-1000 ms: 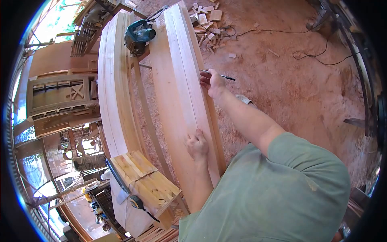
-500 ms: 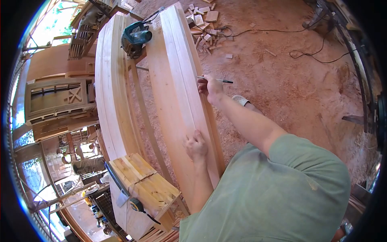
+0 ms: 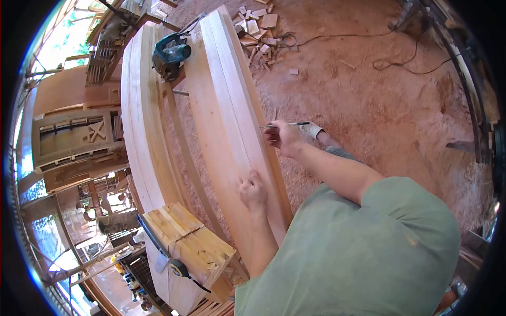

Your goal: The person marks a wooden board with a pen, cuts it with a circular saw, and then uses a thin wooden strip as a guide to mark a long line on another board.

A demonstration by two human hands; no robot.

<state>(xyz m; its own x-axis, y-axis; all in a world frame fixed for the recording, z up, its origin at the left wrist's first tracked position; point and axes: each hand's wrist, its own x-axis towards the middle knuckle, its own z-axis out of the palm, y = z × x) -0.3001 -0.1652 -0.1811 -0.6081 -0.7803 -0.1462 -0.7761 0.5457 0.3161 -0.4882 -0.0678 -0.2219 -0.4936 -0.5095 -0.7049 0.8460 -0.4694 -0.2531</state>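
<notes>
My right hand (image 3: 284,138) is closed around a pen (image 3: 301,124) at the right edge of a long pale wooden beam (image 3: 232,79). The pen lies roughly level, its dark end sticking out to the right. My left hand (image 3: 253,192) rests on the beam lower down, with curled fingers and one digit pointing up along the wood. Whether anything is inside those fingers is hidden. A thin dark line runs lengthwise along the beam's top and ends near my left hand.
A teal circular saw (image 3: 171,55) stands at the far end, between this beam and a second long beam (image 3: 139,116). On a wooden block (image 3: 184,231) at lower left lies a tape measure (image 3: 179,267). Wood offcuts (image 3: 255,26) and a cable (image 3: 342,36) lie on the dusty floor.
My right hand with the pen has moved down along the beam's edge, toward me. My left hand stays at nearly the same place. The view has shifted slightly.
</notes>
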